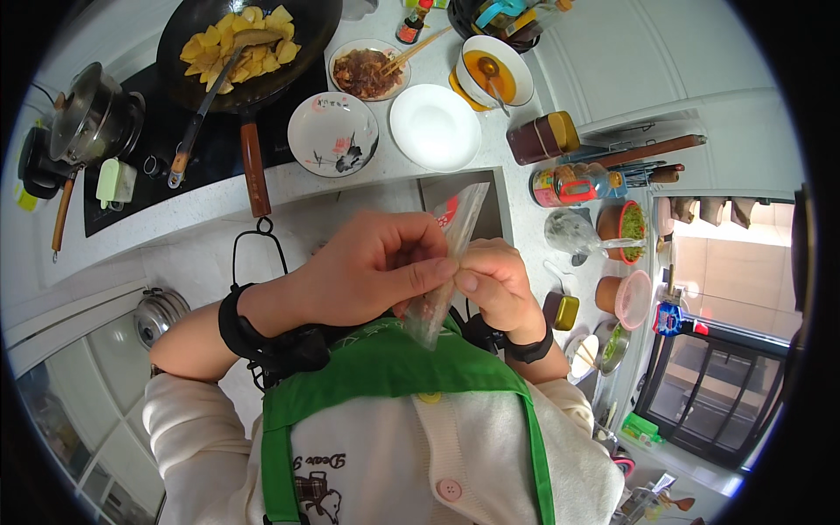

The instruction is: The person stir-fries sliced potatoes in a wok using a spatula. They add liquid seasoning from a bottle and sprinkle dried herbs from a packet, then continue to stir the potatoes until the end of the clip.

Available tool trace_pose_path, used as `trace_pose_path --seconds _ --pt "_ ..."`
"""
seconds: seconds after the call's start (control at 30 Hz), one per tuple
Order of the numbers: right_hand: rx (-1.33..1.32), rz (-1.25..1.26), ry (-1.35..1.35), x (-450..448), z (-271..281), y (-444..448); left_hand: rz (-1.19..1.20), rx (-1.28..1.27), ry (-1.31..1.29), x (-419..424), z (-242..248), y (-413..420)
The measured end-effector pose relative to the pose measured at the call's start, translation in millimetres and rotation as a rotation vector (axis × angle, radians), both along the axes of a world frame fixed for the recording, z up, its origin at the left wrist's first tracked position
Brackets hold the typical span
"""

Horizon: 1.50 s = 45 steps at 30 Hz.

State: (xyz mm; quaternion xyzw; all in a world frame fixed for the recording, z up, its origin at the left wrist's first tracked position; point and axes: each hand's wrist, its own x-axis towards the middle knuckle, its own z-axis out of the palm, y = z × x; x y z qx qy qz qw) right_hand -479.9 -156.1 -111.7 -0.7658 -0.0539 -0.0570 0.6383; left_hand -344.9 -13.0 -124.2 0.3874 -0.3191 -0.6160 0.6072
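Observation:
A clear plastic bag (430, 315) with a red print near its top is pinched between both my hands, in front of the green apron. My left hand (387, 266) grips its edge with thumb and fingers. On the other side, my right hand (495, 282) pinches the same edge, fingertips close to those of the left. What the bag holds is hard to tell. Beyond the hands, on the counter, stand an empty white plate (435, 128) and a patterned plate (333, 134). A wok (308, 39) with sliced potatoes (239, 46) and a metal spatula (207, 98) sits on the stove.
A plate of dark cooked food (367, 71) with chopsticks and a bowl of orange liquid (492, 72) stand at the back. The wok's wooden handle (254, 167) juts over the counter edge. A lidded pot (92, 125) is at left; bottles (571, 187) and containers line the right counter.

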Motion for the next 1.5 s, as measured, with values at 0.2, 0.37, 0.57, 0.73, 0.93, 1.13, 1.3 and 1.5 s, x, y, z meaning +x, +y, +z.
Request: trace_pose_path --seconds 0.2,0.37,0.57,0.73,0.93,1.13,1.3,1.5 --pt "-0.049 -0.011 -0.025 -9.0 -9.9 -13.1 0.002 0.017 -0.134 -10.5 -6.1 -11.8" --pt "0.092 0.017 0.090 -15.4 -19.5 -18.7 -0.022 0.029 -0.540 -7.9 -1.6 -21.8" --pt "0.138 -0.040 0.151 -25.3 -28.6 -23.6 -0.164 0.181 -0.456 -4.7 8.5 -34.3" --pt "0.030 -0.073 0.132 -33.2 -41.7 -31.1 -0.138 0.407 -0.461 -20.1 10.0 -48.7" --pt "-0.049 -0.199 0.176 -41.0 -60.3 -31.4 -0.015 0.441 -0.648 -42.9 -1.1 -62.8" --pt "-0.094 -0.240 0.151 -53.7 -69.3 -36.7 0.036 0.567 -0.396 -54.3 -19.7 -73.6" --pt "-0.328 -0.518 0.162 -58.0 -80.4 -46.6 0.229 0.425 -0.772 -60.3 -30.5 -77.7" --pt "-0.323 -0.640 0.056 -56.0 -83.7 -47.5 0.459 0.331 -1.005 -62.2 -47.7 -91.5"
